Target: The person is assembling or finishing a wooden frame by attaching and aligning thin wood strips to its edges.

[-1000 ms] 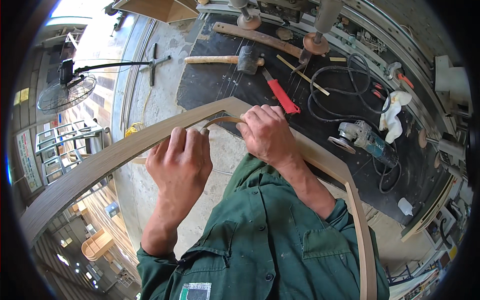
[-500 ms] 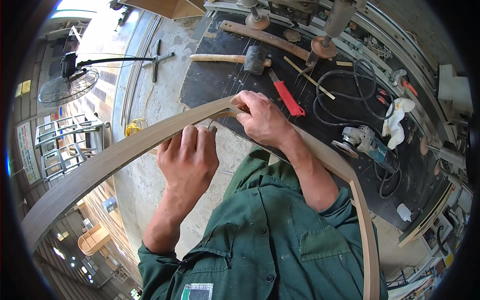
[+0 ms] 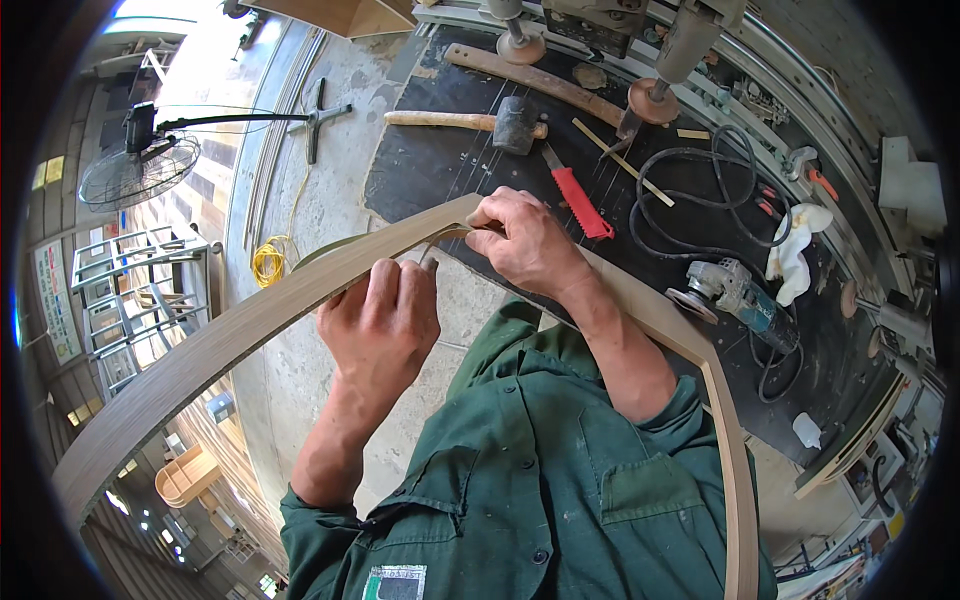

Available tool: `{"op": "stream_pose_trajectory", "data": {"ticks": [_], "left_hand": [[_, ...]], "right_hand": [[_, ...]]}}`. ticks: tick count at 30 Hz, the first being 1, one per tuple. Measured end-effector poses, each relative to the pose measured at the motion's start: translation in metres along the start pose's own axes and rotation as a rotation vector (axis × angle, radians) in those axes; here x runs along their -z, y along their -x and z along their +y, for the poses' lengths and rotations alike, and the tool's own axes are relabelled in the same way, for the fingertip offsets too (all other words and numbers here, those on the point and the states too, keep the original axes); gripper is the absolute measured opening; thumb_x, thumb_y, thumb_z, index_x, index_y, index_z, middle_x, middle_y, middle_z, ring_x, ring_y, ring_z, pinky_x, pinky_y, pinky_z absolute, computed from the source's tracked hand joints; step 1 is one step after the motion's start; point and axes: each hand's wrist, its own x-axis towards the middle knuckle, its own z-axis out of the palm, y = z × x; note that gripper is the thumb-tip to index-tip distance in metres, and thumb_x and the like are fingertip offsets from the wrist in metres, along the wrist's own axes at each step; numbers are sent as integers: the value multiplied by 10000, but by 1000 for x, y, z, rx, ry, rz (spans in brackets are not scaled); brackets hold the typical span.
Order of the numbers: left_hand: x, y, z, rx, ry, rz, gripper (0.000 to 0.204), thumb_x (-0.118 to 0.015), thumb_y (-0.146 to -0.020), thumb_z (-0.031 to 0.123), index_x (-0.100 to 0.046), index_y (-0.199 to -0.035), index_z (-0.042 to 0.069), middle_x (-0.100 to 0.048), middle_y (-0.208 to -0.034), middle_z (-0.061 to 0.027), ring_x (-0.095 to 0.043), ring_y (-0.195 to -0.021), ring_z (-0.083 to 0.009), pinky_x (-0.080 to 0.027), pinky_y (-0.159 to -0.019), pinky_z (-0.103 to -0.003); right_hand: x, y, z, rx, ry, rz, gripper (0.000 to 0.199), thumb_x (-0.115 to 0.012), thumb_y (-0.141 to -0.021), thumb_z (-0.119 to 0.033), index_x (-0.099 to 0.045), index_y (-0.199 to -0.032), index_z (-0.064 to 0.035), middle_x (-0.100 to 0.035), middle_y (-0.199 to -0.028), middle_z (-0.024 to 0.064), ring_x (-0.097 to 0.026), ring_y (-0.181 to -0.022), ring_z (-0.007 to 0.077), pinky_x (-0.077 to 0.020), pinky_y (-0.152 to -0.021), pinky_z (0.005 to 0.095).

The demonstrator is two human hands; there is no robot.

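A long, curved wooden band [image 3: 250, 285] with pale grain sweeps from the lower left up to my hands, and its angled far side [image 3: 735, 450] runs down past my right arm. My right hand [image 3: 530, 240] is closed over the band's upper end, thumb below and fingers on top. Below the band's inner edge, my left hand [image 3: 380, 315] is closed with its knuckles up. A thin, bendy strip [image 3: 440, 237] arcs between the two hands, and the left fingers appear to pinch it. The left fingertips are hidden behind the band.
On the black-topped bench lie a rubber mallet [image 3: 515, 125], a red-handled saw or knife [image 3: 580, 203], a thin wood stick [image 3: 625, 163], an angle grinder [image 3: 735, 300] with its black cord [image 3: 640, 215] and a white cloth [image 3: 797, 255]. A fan [image 3: 140, 170] stands at left.
Both hands keep nearly the same place on the band. The left hand has shifted slightly, and a sliver of greenish strip now shows behind the band's far edge.
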Motion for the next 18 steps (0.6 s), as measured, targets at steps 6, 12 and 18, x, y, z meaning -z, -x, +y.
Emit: {"op": "stream_pose_trajectory", "data": {"ticks": [6,12,18], "left_hand": [[2,-2,2,-24,21,-30,243,-791,-888,165,-569,-795,133,-489,-764,-16,-577,-711,-192,-409,-720,-382],[0,-1,6,-27,119,-60,204,-783,-869,144,-589,-806,145,-488,-759,-7,-555,-709,-187,-397,-829,-434],[0,-4,7,-28,141,-62,177,-769,-841,110,-601,-808,157,-485,-749,3,-553,-714,-184,-383,-839,-448]], "right_hand": [[-5,-3,-4,-23,67,27,181,-778,-902,-168,-715,-934,-1,-693,-959,142,-677,-947,353,-542,-875,467],[-8,-4,-8,11,226,97,178,-765,-915,-188,-696,-891,-26,-700,-953,140,-666,-955,389,-535,-881,510],[-9,-3,-8,19,206,107,187,-756,-924,-198,-675,-869,-39,-696,-935,139,-664,-937,390,-540,-861,508]]}}
